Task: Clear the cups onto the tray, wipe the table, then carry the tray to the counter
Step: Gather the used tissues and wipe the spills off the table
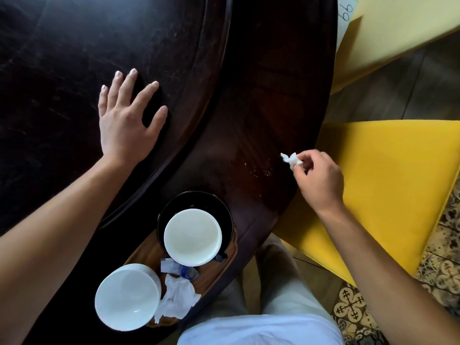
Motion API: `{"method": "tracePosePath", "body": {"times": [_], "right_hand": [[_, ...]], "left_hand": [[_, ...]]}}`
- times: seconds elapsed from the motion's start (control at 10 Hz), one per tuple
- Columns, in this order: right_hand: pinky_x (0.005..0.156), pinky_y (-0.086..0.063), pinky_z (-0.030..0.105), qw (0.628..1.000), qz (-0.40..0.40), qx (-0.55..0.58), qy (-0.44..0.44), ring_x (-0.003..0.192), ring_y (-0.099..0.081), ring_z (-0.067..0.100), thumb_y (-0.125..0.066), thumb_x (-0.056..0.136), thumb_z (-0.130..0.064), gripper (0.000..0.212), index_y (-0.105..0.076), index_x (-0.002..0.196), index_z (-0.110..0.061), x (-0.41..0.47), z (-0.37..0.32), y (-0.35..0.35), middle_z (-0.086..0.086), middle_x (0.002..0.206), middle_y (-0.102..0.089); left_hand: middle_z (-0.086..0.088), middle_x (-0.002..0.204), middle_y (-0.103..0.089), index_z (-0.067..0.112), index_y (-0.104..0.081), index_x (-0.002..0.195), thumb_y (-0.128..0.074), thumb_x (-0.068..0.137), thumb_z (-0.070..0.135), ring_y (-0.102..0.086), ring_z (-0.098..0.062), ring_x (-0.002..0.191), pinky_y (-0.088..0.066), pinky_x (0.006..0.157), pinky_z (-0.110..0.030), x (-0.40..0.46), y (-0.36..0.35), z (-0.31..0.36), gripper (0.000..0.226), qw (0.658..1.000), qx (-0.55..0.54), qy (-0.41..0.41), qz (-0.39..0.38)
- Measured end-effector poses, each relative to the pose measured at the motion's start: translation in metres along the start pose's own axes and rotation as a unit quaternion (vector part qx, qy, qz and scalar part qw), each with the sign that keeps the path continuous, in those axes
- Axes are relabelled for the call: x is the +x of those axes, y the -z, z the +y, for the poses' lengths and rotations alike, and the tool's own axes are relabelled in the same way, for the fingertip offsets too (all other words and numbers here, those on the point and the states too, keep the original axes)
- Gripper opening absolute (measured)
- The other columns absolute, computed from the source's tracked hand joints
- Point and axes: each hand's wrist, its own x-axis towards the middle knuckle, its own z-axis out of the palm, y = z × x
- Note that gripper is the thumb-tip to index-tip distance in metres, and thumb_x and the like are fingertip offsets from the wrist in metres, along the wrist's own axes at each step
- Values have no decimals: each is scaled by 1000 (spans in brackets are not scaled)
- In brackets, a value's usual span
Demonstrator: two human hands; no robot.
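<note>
A wooden tray (225,266) lies at the near edge of the dark round table (62,58). On it stand a white cup (193,237) on a black saucer (179,207) and a second white cup (127,296), with crumpled white napkins (178,298) between them. My left hand (125,118) lies flat on the table, fingers spread, holding nothing. My right hand (319,179) hovers over the table's right edge, pinching a small crumpled white tissue (291,159). Crumbs (258,170) speckle the tabletop just left of the tissue.
A yellow cushioned seat (388,185) stands close against the table's right side, another yellow seat (398,31) behind it. Patterned floor tiles (443,265) show at lower right. A raised inner disc (204,100) forms a ridge across the tabletop.
</note>
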Motion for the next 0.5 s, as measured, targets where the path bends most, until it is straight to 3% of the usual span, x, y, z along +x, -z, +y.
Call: {"method": "tracePosePath", "body": {"times": [0.2, 0.3, 0.4, 0.5], "right_hand": [[61, -52, 32, 989, -118, 38, 86, 73, -61, 10, -71, 85, -20, 15, -67, 99, -24, -53, -30, -17, -9, 92, -62], [59, -50, 25, 989, -99, 74, 80, 67, -53, 2, -73, 86, -17, 14, -69, 98, -23, -60, -33, -11, -10, 90, -61], [62, -43, 15, 984, -132, 54, 103, 67, -47, -1, -75, 84, -16, 17, -69, 98, -24, -68, -22, -2, -11, 91, -61], [64, -48, 20, 975, -183, 17, 126, 76, -55, 2, -76, 84, -21, 18, -68, 99, -28, -70, -19, -3, -12, 94, -61]], "left_hand": [[-4, 169, -29, 32, -50, 151, -47, 104, 54, -16, -26, 159, -7, 129, -48, 0, 0, 0, 52, 1000, 2, 0, -3], [-4, 169, -29, 32, -50, 151, -47, 104, 54, -16, -26, 159, -7, 129, -48, 0, 1, 0, 52, 1000, 3, 0, -2], [-4, 169, -29, 32, -50, 151, -47, 104, 54, -16, -26, 159, -7, 129, -47, -1, 0, -1, 52, 1000, 6, 0, -2], [-4, 169, -29, 32, -50, 151, -47, 104, 54, -16, -26, 159, -6, 130, -46, 0, 0, -1, 52, 1000, 2, -1, -1]]}}
